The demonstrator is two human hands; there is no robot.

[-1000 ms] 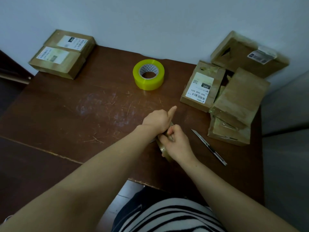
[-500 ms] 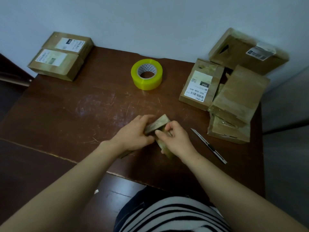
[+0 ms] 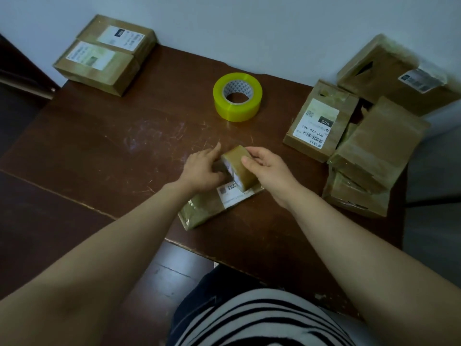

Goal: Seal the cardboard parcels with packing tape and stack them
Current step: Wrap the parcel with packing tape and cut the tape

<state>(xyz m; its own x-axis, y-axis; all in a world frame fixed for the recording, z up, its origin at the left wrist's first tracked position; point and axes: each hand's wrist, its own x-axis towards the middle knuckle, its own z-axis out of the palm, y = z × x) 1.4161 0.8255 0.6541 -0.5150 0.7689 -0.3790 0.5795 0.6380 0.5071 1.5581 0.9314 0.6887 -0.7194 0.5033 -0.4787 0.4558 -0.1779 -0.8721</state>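
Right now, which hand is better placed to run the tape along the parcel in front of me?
Right, probably. The right hand grips the brown tape roll over the flat parcel; the left hand lies beside the roll, placed to steady the parcel.

Hands (image 3: 200, 171) (image 3: 270, 171) hold tape roll (image 3: 240, 164) — atop parcel (image 3: 207, 208).

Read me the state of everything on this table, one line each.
brown tape roll: on edge atop the flat parcel, gripped by the right hand.
flat parcel: lying flat, label up.
left hand: against the roll, grip hidden.
yellow tape roll: lying flat, untouched.
far-left parcels: two, taped, together.
right-side parcels: loose heap.
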